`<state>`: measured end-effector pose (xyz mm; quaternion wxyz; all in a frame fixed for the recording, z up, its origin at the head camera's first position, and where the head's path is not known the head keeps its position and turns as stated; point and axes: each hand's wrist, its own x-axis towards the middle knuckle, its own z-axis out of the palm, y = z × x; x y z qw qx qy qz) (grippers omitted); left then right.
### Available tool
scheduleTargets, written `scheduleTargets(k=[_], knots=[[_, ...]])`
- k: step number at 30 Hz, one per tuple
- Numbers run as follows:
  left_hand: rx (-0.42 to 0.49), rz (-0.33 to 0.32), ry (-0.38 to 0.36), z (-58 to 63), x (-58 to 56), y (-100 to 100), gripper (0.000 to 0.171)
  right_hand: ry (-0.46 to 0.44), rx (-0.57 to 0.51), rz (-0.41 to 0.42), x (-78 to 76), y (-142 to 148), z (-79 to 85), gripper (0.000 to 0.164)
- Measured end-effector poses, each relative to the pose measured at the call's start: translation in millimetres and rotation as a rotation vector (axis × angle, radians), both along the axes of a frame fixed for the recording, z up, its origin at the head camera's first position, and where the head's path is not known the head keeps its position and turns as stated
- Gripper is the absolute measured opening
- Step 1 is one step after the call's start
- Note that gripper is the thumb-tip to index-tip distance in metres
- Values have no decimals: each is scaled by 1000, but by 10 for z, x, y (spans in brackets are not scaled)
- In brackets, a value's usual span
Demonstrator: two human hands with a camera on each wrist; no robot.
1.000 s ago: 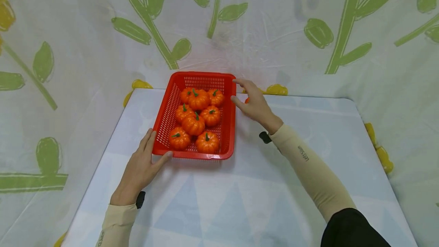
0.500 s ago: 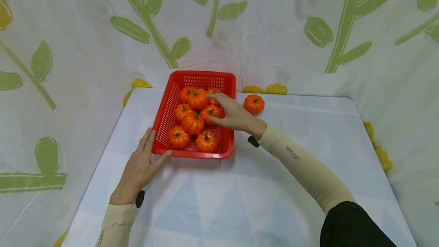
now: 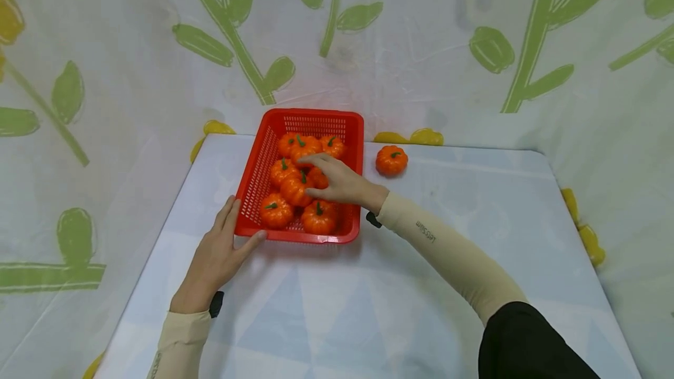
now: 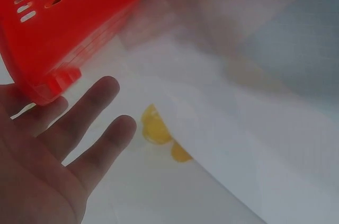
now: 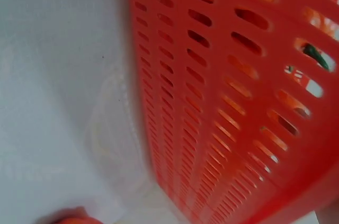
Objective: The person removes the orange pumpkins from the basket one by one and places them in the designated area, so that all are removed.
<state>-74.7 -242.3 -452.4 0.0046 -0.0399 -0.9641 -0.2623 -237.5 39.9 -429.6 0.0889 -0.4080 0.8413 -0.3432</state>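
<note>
A red plastic basket (image 3: 297,238) with slotted walls holds several small orange pumpkins with green stems. My left hand (image 3: 213,259) touches its near left corner, thumb on the front rim. In the left wrist view, the left hand's fingers (image 4: 103,147) are stretched out beside the basket wall (image 4: 58,33). Inside the basket, my right hand (image 3: 339,183) reaches over the pumpkins, thumb and fingertips spread around the upper pumpkin (image 3: 295,189) in the middle. It partly covers another pumpkin (image 3: 317,178). The basket's side (image 5: 212,102) hides most of the right hand in the right wrist view.
A lone pumpkin (image 3: 392,161) sits on the white and pale blue table (image 3: 421,285), right of the basket near the back edge. Behind the table hangs a white curtain (image 3: 411,75) with green leaf prints.
My right hand has moved left from the basket's right rim to above the pumpkins inside, uncovering the lone pumpkin on the table. The left hand and basket have stayed put.
</note>
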Motion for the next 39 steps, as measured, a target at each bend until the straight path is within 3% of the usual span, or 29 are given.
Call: scheduleTargets(k=[8, 24, 32, 39], knots=[[1, -13, -10, 20, 11, 0, 98, -37, 94, 11, -58, -68, -85, 69], [-15, -16, 0, 11, 3, -11, 99, 39, 279, 47, -17, -151, -151, 77], [-22, -15, -4, 12, 2, -16, 99, 101, 284, 66, 9, -165, -161, 77], [-8, -15, -7, 22, -3, 4, 99, 99, 239, 60, 31, -143, -166, 72]])
